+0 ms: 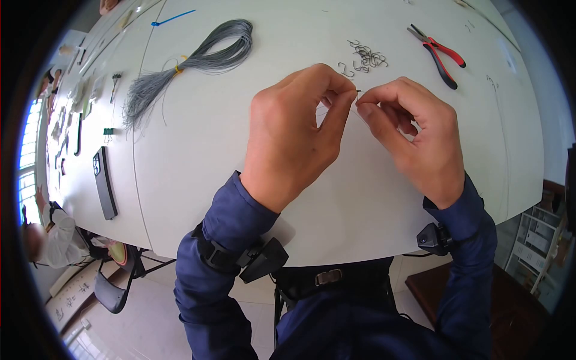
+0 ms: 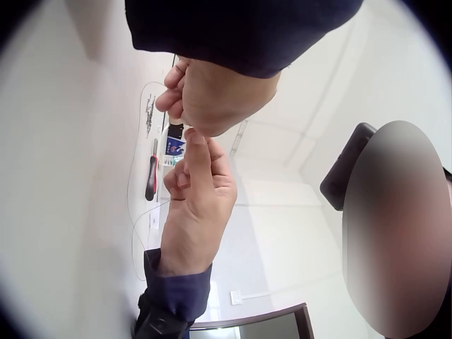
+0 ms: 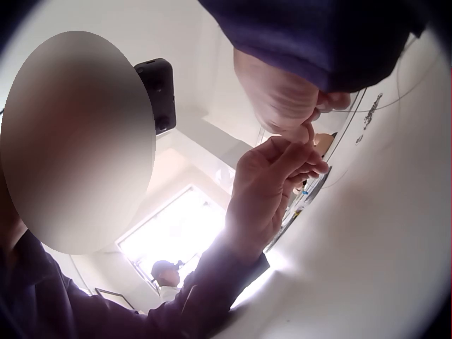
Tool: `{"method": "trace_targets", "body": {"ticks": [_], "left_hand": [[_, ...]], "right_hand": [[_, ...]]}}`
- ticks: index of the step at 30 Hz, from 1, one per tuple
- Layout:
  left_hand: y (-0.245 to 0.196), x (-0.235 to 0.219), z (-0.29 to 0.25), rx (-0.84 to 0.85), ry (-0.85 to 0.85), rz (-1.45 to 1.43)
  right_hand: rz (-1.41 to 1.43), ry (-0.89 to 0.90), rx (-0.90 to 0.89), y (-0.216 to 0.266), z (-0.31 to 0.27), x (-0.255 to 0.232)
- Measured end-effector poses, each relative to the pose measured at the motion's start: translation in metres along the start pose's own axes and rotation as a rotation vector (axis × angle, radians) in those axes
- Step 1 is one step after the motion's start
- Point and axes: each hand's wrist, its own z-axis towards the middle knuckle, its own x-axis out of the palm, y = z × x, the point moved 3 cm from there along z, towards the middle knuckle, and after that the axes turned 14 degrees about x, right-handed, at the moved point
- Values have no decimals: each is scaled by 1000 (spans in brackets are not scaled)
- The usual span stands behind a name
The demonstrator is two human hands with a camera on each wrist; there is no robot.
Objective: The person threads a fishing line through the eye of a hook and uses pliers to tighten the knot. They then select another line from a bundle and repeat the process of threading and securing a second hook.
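Observation:
Over the white table, my left hand (image 1: 300,129) and right hand (image 1: 414,129) meet almost fingertip to fingertip. Thumb and forefinger of the left pinch a tiny dark fish hook (image 1: 358,92), most of it hidden by the fingers. The right pinches thin fishing line (image 3: 381,106) close beside the hook; how the line lies at the hook I cannot tell. A loose loop of this line hangs past the hands in the left wrist view. Just beyond the fingertips lies a small pile of fish hooks (image 1: 369,58), with a few apart from it.
A grey hank of line (image 1: 219,51) with a yellow tie lies at the far left. Red-and-black pliers (image 1: 441,57) rest at the far right. A blue cable tie (image 1: 174,18), a green binder clip (image 1: 108,132) and a dark phone (image 1: 104,183) are on the left side.

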Motion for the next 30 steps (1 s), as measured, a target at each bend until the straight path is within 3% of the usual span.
{"method": "trace_targets", "body": {"ticks": [4, 7, 10, 19, 28, 30], "left_hand": [[-2, 2, -1, 10, 62, 10], [-3, 5, -2, 40, 97, -3], [-4, 7, -3, 57, 99, -40], [-6, 4, -2, 38, 18, -78], [-6, 0, 0, -1, -63, -33], [-7, -1, 0, -5, -58, -15]], "right_hand": [[-50, -49, -108, 0, 3, -6], [93, 53, 148, -10, 5, -6], [273, 189, 269, -18, 11, -6], [469, 344, 483, -21, 10, -3], [260, 257, 341, -14, 1, 4], [329, 131, 191, -23, 6, 9]]}}
